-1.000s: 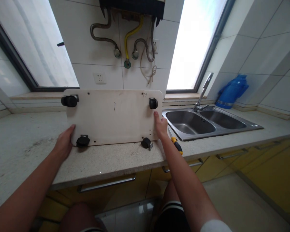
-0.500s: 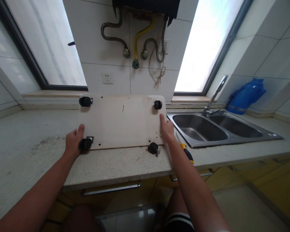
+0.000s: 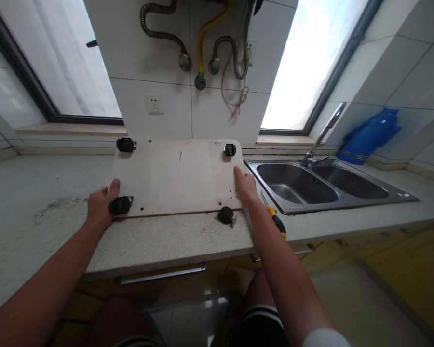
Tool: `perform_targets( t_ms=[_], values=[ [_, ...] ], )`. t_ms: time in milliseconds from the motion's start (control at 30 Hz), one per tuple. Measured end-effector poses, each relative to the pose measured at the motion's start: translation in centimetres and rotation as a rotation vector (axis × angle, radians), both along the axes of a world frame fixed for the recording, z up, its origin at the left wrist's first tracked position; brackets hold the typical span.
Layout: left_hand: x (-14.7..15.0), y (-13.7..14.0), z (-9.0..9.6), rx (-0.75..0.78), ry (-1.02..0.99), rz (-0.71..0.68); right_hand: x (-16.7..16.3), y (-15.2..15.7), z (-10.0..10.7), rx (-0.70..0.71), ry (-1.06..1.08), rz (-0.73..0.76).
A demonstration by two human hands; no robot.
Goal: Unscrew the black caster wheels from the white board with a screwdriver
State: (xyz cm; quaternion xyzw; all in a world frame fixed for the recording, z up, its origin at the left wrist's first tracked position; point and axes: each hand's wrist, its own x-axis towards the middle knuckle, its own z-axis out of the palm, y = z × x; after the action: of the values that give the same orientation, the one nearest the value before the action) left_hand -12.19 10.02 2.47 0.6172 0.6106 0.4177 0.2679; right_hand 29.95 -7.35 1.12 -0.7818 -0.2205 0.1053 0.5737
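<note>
Off-white rect. board w/ rounded corners (image 3: 173, 178) is tilted back on the pale speckled stone surface (image 3: 159, 243), btm. edge toward the person, underside facing the camera. L hand (image 3: 100, 206) grips the board's left edge near the lower corner, thumb at the face. R hand (image 3: 246, 188) grips the right edge, thumb extended up the face; remaining fingers mostly hidden. Three black swivel casters w/ metal mounts are at the board corners: upper L (image 3: 125, 144), upper R (image 3: 230, 150), lower L (image 3: 120, 205), the last adj. to the L hand. Small dark screw holes show nr. the lower R corner. Loose black caster w/ metal fitting (image 3: 225, 215) lies on the surface just in front of that corner; contact w/ the board edge can't be confirmed. Screwdriver w/ yellow-and-black handle (image 3: 277, 221) lies to the R, beyond the R forearm, btwn. it and the double-bowl stainless-steel sink (image 3: 401, 196). Chrome faucet (image 3: 327, 130) is mounted at the sink's rear; blue object (image 3: 371, 137) is behind, nr. the wall.
</note>
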Motion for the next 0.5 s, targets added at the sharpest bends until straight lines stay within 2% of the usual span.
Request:
perform_targets(
  t_ms=[500],
  values=[
    [0.27,-0.21,0.61,-0.044,0.054,0.020,-0.52,-0.15,0.31,-0.042,0.057,0.108]
  ],
)
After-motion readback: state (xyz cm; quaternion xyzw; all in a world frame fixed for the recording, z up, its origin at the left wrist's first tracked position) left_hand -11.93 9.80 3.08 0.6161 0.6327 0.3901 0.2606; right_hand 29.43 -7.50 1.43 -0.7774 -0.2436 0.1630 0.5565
